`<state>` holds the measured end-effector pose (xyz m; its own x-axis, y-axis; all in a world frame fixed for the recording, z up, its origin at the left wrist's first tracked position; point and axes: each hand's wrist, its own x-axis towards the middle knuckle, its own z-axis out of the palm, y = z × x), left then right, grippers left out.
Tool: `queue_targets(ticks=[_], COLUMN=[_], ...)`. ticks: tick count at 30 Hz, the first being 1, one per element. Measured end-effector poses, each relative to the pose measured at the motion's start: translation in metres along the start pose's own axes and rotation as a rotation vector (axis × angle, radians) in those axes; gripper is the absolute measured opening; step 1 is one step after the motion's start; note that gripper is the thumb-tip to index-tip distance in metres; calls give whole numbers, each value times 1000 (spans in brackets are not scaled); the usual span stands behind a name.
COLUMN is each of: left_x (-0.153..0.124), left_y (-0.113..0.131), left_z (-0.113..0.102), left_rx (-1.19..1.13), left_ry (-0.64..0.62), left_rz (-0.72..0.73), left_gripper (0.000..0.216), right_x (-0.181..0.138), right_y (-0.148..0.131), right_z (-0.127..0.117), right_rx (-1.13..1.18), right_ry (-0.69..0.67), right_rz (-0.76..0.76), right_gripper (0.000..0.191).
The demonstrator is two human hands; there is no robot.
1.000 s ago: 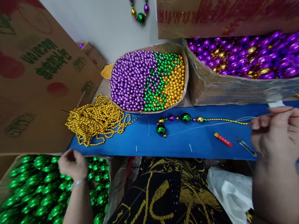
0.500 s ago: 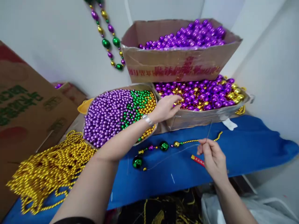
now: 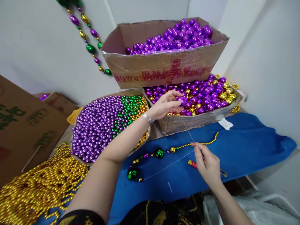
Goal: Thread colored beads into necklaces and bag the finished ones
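Note:
My left hand (image 3: 167, 105), with a silver watch at the wrist, grips a large shiny purple bead (image 3: 182, 100) between thumb and fingers. It is just above a cardboard box (image 3: 194, 120) of purple and gold beads. Lower right, my right hand (image 3: 207, 161) pinches a long thin needle (image 3: 188, 132) whose tip points up and left. A pale thread (image 3: 168, 164) runs from near that hand to a small gold bead (image 3: 140, 180). Beside it lies a strand with a big green bead (image 3: 159, 153), smaller beads and a gold chain end on the blue cloth (image 3: 246, 147).
A higher carton (image 3: 164, 67) holds purple beads. Left of it, another box holds small purple, green and gold beads (image 3: 98, 125). Gold bead strands (image 3: 44, 178) are heaped at left. A red packet (image 3: 192, 163) and a safety pin (image 3: 223, 172) lie near my right hand.
My left hand has lifted slightly from the beads and now has a purple bead in its fingers. The needle in my right hand has tilted leftward. The view has shifted to the right.

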<state>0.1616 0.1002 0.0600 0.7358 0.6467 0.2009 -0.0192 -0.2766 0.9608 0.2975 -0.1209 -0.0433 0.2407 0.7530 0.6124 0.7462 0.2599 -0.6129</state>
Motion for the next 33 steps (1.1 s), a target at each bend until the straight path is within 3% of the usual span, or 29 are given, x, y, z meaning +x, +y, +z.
queue_targets(ticks=[4, 9, 18, 33], left_x=[-72, -118, -140, -152], left_y=[2, -16, -23, -26], left_z=[6, 10, 5, 10], left_rx=[-536, -763, -860, -729], left_ry=[149, 273, 334, 319], left_rz=[-83, -169, -189, -195], left_gripper=[41, 39, 33, 37], right_x=[5, 3, -1, -9], right_y=[-2, -7, -11, -4], right_z=[4, 13, 20, 20], right_rx=[-70, -84, -146, -233], right_ry=[35, -17, -69, -106], right_rz=[-126, -270, -335, -359], right_gripper=[20, 21, 19, 23])
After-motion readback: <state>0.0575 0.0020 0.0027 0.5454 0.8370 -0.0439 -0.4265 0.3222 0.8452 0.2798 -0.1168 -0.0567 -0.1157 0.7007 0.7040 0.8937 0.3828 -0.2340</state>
